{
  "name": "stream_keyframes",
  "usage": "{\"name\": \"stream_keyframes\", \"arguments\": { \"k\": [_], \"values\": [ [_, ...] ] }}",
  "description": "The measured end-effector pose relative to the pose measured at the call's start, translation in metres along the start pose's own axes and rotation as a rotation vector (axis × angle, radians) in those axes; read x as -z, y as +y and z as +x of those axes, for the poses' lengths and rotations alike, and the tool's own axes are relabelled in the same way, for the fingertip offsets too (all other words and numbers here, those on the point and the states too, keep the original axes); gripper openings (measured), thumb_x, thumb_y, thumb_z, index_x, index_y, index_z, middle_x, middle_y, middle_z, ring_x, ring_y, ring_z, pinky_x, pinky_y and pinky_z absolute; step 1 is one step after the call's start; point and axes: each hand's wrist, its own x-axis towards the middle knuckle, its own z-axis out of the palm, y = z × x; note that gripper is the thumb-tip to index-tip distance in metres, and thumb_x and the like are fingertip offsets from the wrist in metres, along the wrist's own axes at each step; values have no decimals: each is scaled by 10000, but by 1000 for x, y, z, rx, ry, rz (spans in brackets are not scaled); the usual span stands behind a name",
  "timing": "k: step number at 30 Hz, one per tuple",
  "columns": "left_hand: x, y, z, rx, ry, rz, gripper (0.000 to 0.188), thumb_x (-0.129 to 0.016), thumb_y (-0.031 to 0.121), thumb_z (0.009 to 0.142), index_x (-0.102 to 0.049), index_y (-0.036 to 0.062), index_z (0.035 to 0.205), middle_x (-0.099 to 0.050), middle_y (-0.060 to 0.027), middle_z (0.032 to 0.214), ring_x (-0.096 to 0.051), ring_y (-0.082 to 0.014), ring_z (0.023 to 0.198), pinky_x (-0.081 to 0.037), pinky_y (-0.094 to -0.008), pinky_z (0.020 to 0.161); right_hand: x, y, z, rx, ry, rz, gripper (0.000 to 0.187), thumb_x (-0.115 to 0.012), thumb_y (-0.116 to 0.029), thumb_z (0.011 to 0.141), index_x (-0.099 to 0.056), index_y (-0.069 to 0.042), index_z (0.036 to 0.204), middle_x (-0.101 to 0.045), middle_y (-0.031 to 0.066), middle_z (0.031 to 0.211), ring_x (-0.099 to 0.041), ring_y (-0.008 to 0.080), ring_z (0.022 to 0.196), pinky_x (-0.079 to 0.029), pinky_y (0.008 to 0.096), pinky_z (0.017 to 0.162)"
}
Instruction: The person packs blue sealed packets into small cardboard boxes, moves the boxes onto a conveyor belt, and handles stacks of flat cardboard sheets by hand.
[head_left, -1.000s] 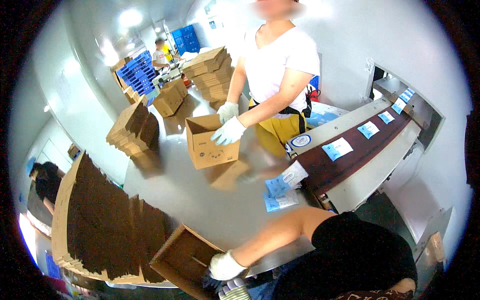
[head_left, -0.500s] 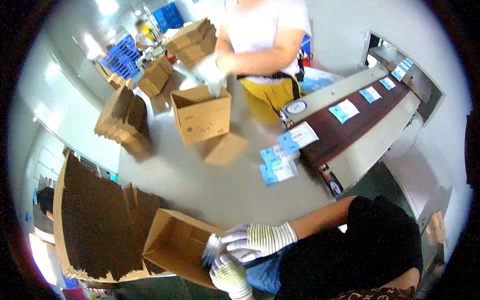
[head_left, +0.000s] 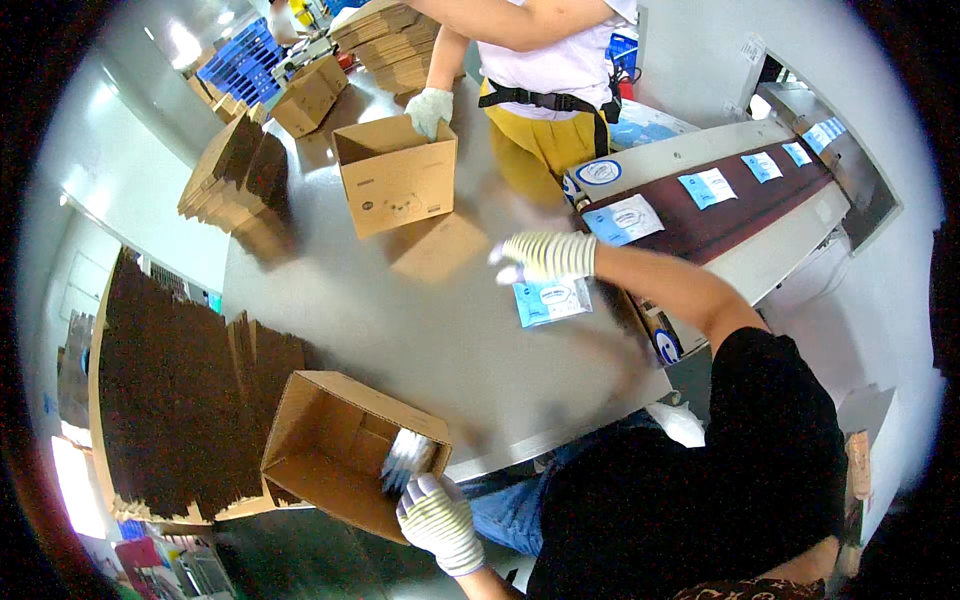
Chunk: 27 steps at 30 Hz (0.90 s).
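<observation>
- Left hand (head_left: 437, 517) grips the near wall of the open box (head_left: 340, 450) at the table (head_left: 420, 330) edge; keep it braced.
- Right hand (head_left: 545, 257), fingers loose and empty, hovers just above the blue packets (head_left: 552, 300). I'd pinch them all flat together.
- Co-worker's box (head_left: 397, 175) sits well apart.

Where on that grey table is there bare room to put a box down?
The widest bare patch of the table lies between the upright box, the blue packets and the open box at the near edge. The left side is crowded with flat cardboard stacks, the far end with more boxes.
</observation>
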Motion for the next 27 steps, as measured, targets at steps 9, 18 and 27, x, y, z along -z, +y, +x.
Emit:
{"name": "stream_keyframes", "arguments": {
  "k": [9,18,27],
  "values": [
    [34,18,10,-20,-13,-7,157,-645,137,761,-496,93,782,-537,-73,707,-540,-252,642,-442,-377,615,26,156,4,0,-584,-408,591,-702,-357,726,-548,33,1142,-626,177,1023,-602,284,937,-463,384,805],
    [52,33,4,39,-152,6,183,-661,178,734,-541,86,838,-634,-88,866,-603,-252,766,-476,-379,697,-1,-5,-83,-6,-217,-541,917,-847,-427,486,-495,28,1200,-605,244,1095,-613,381,984,-492,494,849],
    [80,47,22,-115,-151,132,53,-539,173,765,-501,138,756,-535,-30,714,-556,-186,656,-480,-346,679,47,-121,-27,317,-33,429,793,-808,-347,603,-469,15,1222,-620,227,1052,-617,341,981,-497,398,867]
  ]
}}
